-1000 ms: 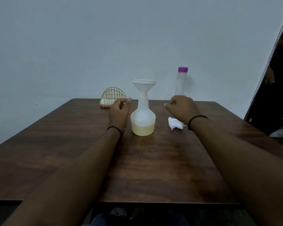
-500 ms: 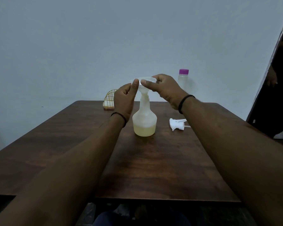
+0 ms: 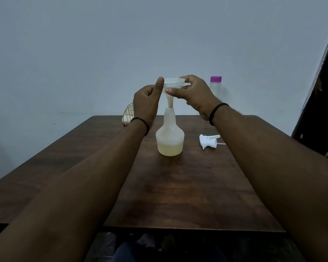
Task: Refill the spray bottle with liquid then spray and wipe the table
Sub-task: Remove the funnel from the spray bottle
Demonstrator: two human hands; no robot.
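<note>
No text, label, brand or number can be read on anything here; the bottles look plain and unmarked

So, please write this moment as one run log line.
hands: right hand pinches funnel, left hand touches rim | funnel: spout at bottle mouth | sprayer head: on table

Near table [image 3: 178, 195] half bare; spray bottle [image 3: 169, 137] mid-table, trigger head [image 3: 209, 141] right, wire holder [image 3: 128, 115] far left.
</note>
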